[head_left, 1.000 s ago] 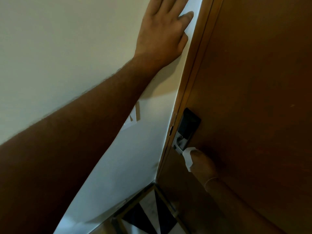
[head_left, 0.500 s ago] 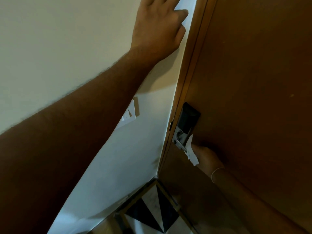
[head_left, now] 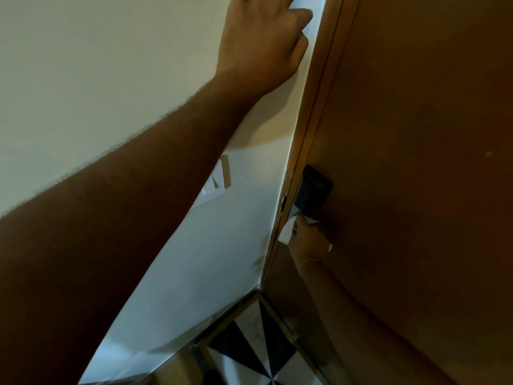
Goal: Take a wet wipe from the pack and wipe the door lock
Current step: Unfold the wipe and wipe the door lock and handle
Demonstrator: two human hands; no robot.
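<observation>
A black door lock (head_left: 312, 191) sits on the brown wooden door (head_left: 416, 134) near its left edge. My right hand (head_left: 309, 238) is just below it, shut on a white wet wipe (head_left: 287, 232) pressed against the lock's lower metal part, which the hand and wipe mostly hide. My left hand (head_left: 263, 43) lies flat against the cream wall (head_left: 97, 79) beside the door frame, fingers spread, holding nothing. The wipe pack is out of view.
A white wall switch (head_left: 213, 187) is on the wall left of the lock, partly behind my left forearm. The wooden door frame (head_left: 311, 120) runs down between wall and door. Black-and-white patterned floor tiles (head_left: 255, 354) show at the bottom.
My right hand has moved the wipe up along the lock's lower part and toward the door edge. The view has drifted, so my left hand sits higher in frame.
</observation>
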